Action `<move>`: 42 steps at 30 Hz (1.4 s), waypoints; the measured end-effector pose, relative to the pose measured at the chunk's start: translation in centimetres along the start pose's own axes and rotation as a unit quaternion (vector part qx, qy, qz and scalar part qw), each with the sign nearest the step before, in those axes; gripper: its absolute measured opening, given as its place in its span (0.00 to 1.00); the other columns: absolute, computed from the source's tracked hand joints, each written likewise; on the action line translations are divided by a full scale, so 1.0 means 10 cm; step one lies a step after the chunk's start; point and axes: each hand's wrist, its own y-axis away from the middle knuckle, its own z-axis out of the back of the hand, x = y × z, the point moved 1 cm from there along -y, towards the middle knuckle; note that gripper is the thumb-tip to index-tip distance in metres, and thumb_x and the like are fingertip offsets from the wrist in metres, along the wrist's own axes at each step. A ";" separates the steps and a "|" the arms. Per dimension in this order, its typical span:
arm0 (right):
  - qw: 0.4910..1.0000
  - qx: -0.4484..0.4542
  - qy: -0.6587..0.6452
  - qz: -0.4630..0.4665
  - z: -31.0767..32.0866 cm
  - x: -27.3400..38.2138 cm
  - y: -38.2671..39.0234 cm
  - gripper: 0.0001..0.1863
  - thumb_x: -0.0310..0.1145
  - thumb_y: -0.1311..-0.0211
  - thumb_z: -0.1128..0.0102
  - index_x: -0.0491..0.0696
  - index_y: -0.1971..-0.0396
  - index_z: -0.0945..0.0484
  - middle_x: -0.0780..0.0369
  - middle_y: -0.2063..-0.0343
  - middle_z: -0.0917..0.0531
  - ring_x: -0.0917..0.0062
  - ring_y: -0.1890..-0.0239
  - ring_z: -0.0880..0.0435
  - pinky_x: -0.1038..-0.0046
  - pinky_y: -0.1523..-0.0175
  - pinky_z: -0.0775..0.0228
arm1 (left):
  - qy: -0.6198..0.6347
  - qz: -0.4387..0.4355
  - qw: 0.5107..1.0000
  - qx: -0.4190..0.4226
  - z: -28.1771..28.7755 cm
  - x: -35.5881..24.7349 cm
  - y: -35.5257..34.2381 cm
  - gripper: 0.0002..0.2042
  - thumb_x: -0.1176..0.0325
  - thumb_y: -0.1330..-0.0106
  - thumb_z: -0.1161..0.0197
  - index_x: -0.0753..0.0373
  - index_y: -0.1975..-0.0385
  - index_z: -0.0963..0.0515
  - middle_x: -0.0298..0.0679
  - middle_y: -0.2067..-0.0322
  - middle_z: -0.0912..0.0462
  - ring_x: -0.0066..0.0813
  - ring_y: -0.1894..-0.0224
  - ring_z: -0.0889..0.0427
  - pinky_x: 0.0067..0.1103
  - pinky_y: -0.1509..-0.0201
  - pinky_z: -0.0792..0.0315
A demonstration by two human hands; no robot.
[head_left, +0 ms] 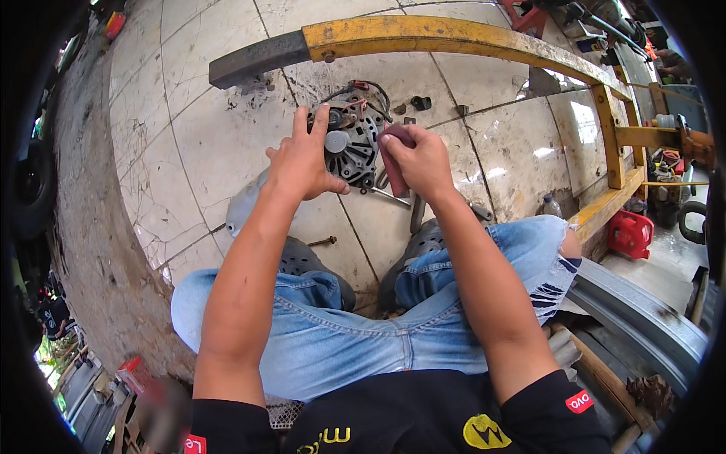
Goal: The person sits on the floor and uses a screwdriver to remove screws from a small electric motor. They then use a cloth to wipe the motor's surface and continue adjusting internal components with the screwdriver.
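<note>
An alternator (pixel 366 160) with a slotted metal housing and a round grey centre sits on the tiled floor before me. My left hand (pixel 301 160) grips its left side, fingers spread toward the top and thumb at the lower edge. Between the thumb and fingers of my right hand (pixel 423 163) is a folded piece of reddish-brown sandpaper (pixel 392 169), close beside the alternator's right side. Dark wires with reddish ends (pixel 361 85) run along its far side. Part of the housing is hidden under my left hand.
A yellow metal frame (pixel 423 34) arches across the far side and down the right. A bolt (pixel 324 240) and a metal rod (pixel 390 197) lie near my grey clogs (pixel 306 259). Small dark parts (pixel 421 103) lie beyond. A red container (pixel 631 234) stands at right.
</note>
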 end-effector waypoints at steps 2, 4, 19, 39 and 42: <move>1.000 0.001 -0.029 -0.002 -0.03 0.11 -0.01 0.15 0.38 0.42 0.34 0.42 0.60 0.15 0.55 0.68 0.12 0.72 0.66 0.12 0.72 0.57 0.23 | 0.004 -0.005 1.000 -0.019 -0.01 0.02 -0.02 0.67 0.51 0.66 0.14 0.45 0.24 0.56 0.45 0.24 0.57 0.55 0.38 0.26 0.59 0.35 0.38; 1.000 0.000 -0.011 -0.005 -0.02 0.00 0.07 0.14 0.37 0.41 0.34 0.41 0.61 0.15 0.56 0.69 0.12 0.73 0.67 0.13 0.72 0.58 0.23 | 0.009 -0.007 1.000 -0.008 -0.11 -0.01 0.02 0.67 0.51 0.67 0.14 0.45 0.24 0.55 0.46 0.24 0.55 0.55 0.38 0.26 0.59 0.35 0.38; 0.998 -0.013 -0.051 -0.028 0.04 -0.28 0.21 0.15 0.35 0.36 0.34 0.39 0.58 0.17 0.61 0.67 0.13 0.83 0.66 0.18 0.78 0.59 0.25 | -0.009 -0.001 1.000 -0.005 0.00 0.00 0.02 0.66 0.52 0.66 0.14 0.45 0.24 0.55 0.47 0.25 0.55 0.57 0.39 0.26 0.64 0.34 0.42; 0.975 -0.010 -0.198 -0.096 -0.08 -0.34 0.24 0.18 0.39 0.32 0.38 0.40 0.53 0.21 0.61 0.61 0.16 0.83 0.62 0.20 0.79 0.56 0.27 | 0.018 -0.013 1.000 -0.021 -0.05 0.05 0.05 0.67 0.53 0.68 0.14 0.45 0.25 0.54 0.46 0.25 0.56 0.58 0.39 0.26 0.65 0.35 0.40; 0.962 0.006 -0.263 -0.079 -0.21 -0.30 0.19 0.23 0.45 0.27 0.46 0.41 0.45 0.25 0.61 0.57 0.17 0.81 0.57 0.20 0.77 0.49 0.28 | 0.008 0.001 1.000 -0.024 -0.04 0.02 0.07 0.65 0.52 0.65 0.14 0.45 0.24 0.55 0.42 0.25 0.54 0.53 0.39 0.25 0.63 0.34 0.40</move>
